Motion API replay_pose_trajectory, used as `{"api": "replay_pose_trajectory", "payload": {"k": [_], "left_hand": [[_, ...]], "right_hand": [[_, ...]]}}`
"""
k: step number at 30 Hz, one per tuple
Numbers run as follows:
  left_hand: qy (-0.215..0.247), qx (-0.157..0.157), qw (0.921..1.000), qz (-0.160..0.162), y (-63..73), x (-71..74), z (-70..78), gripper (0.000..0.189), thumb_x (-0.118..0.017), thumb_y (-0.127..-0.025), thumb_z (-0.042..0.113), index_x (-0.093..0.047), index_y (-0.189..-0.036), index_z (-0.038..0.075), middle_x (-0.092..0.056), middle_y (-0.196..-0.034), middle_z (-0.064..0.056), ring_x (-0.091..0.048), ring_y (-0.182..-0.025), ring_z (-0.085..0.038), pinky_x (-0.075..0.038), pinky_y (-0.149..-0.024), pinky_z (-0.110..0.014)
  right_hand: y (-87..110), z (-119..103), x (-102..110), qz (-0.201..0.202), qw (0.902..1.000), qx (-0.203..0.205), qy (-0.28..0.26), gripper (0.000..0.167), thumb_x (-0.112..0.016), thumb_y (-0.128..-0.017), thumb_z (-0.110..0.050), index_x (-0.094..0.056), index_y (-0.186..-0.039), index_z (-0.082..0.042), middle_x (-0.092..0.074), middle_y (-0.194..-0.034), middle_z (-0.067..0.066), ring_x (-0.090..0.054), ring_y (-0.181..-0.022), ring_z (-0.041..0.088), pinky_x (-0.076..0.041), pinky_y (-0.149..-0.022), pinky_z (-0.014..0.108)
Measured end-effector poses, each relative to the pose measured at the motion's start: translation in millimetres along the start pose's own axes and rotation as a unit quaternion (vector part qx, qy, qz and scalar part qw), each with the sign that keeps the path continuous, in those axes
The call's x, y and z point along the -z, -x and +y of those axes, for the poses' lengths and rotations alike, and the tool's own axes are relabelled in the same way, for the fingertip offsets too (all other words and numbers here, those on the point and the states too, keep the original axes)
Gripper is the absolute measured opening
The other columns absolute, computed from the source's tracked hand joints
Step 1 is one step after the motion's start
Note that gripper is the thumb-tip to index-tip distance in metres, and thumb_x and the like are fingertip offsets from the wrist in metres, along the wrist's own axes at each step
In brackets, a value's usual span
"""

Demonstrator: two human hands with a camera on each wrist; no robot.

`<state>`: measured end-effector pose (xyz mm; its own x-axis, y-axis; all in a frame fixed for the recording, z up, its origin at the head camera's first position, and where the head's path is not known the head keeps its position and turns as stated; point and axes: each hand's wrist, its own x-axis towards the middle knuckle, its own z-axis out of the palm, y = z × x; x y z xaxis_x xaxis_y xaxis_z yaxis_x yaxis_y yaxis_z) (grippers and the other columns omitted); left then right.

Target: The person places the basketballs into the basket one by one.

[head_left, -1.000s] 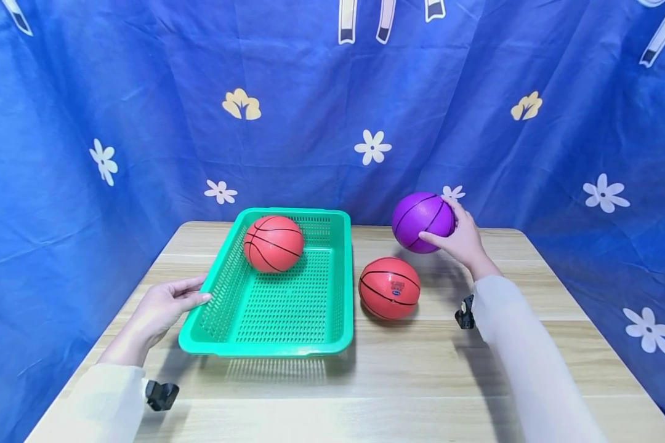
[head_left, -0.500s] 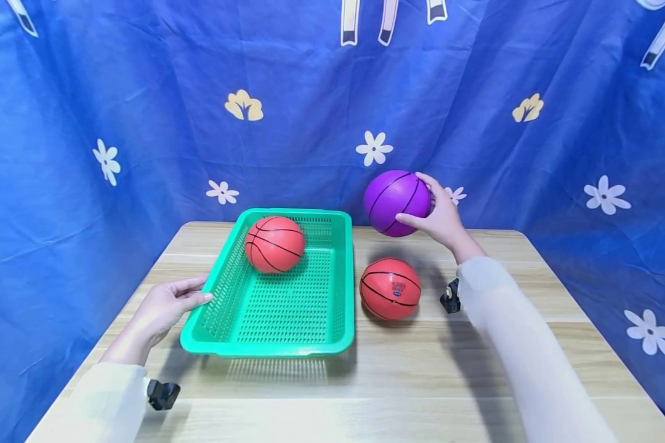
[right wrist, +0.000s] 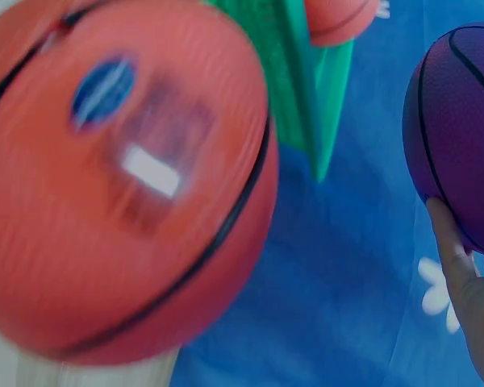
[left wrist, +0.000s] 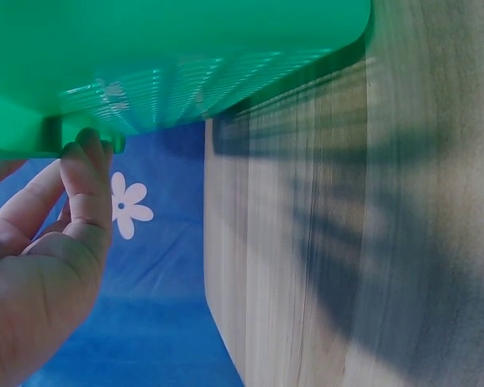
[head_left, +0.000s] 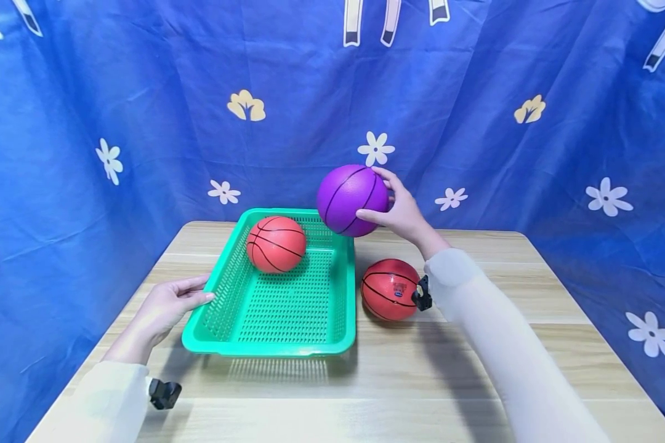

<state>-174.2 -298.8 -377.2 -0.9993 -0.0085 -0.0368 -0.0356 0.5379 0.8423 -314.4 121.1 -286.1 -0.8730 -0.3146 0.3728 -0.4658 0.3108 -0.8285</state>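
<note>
My right hand (head_left: pixel 396 209) grips a purple basketball (head_left: pixel 348 200) from its right side and holds it in the air over the far right corner of a green plastic basket (head_left: pixel 345 320). With thumb and fingers my left hand (head_left: pixel 169 307) holds the basket's left rim; in the left wrist view the fingers (left wrist: pixel 85 181) curl at the rim's underside. One orange-red basketball (head_left: pixel 277 245) lies inside the basket, toward its far left. Another orange-red basketball (head_left: pixel 389 289), with a small blue label, rests on the table right of the basket, partly behind the right wrist's camera.
Everything stands on a light wooden table (head_left: pixel 421 394). Close behind its far edge hangs a blue curtain (head_left: pixel 310 123) with white flowers, which also runs along both sides. A black wrist camera (head_left: pixel 164 394) sits at the left sleeve.
The purple basketball has risen from near the table's far right and travelled left with my right hand, over the basket's corner. The left hand, basket and both orange-red basketballs stay in place.
</note>
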Motion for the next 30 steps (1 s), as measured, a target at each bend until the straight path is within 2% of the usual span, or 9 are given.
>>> {"api": "replay_pose_trajectory", "payload": {"k": [3, 10, 20, 24, 30], "left_hand": [[0.003, -0.002, 1.0000, 0.000, 0.3, -0.1, 0.6, 0.061, -0.067, -0.091, 0.029, -0.046, -0.138, -0.004, -0.053, -0.130, -0.024, -0.054, -0.093, 0.007, -0.047, -0.081, -0.015], [0.002, 0.002, 1.0000, -0.001, 0.1, 0.4, 1.6, 0.062, -0.067, -0.091, 0.030, -0.046, -0.138, -0.003, -0.053, -0.130, -0.024, -0.055, -0.097, 0.003, -0.048, -0.082, -0.016], [0.016, -0.007, 0.9998, 0.001, 0.1, 0.5, 0.2, 0.062, -0.068, -0.090, 0.027, -0.045, -0.137, -0.005, -0.052, -0.130, -0.026, -0.053, -0.091, 0.010, -0.046, -0.079, -0.011], [0.011, -0.005, 0.9999, 0.000, 0.1, 0.4, -0.5, 0.062, -0.068, -0.090, 0.029, -0.046, -0.138, -0.004, -0.053, -0.129, -0.024, -0.054, -0.093, 0.007, -0.046, -0.080, -0.013], [0.002, -0.005, 1.0000, 0.000, 0.4, 0.7, -0.5, 0.061, -0.067, -0.091, 0.030, -0.046, -0.138, -0.003, -0.052, -0.131, -0.023, -0.053, -0.096, 0.005, -0.047, -0.082, -0.014]], "right_hand": [[-6.5, -2, -14, -0.018, 0.9997, 0.007, -0.017, 0.087, -0.080, -0.075, -0.015, -0.033, -0.148, -0.019, -0.040, -0.138, 0.020, -0.048, -0.116, 0.035, -0.050, -0.087, 0.049], [-12.5, -9, -47, -0.052, 0.9982, 0.023, -0.022, 0.085, -0.082, -0.074, -0.021, -0.037, -0.145, -0.030, -0.044, -0.135, 0.012, -0.052, -0.112, 0.026, -0.052, -0.084, 0.042], [-6.2, -25, -92, -0.113, 0.9927, 0.006, -0.041, 0.081, -0.082, -0.074, -0.026, -0.039, -0.143, -0.034, -0.042, -0.135, 0.009, -0.053, -0.110, 0.026, -0.053, -0.081, 0.038], [-2.0, -26, -108, -0.148, 0.9875, -0.003, -0.056, 0.081, -0.081, -0.075, -0.025, -0.037, -0.143, -0.033, -0.040, -0.135, 0.009, -0.055, -0.108, 0.026, -0.054, -0.080, 0.036], [4.9, -21, -128, -0.183, 0.9810, -0.004, -0.064, 0.081, -0.083, -0.074, -0.028, -0.039, -0.142, -0.033, -0.046, -0.129, 0.006, -0.057, -0.105, 0.022, -0.055, -0.076, 0.032]]}}
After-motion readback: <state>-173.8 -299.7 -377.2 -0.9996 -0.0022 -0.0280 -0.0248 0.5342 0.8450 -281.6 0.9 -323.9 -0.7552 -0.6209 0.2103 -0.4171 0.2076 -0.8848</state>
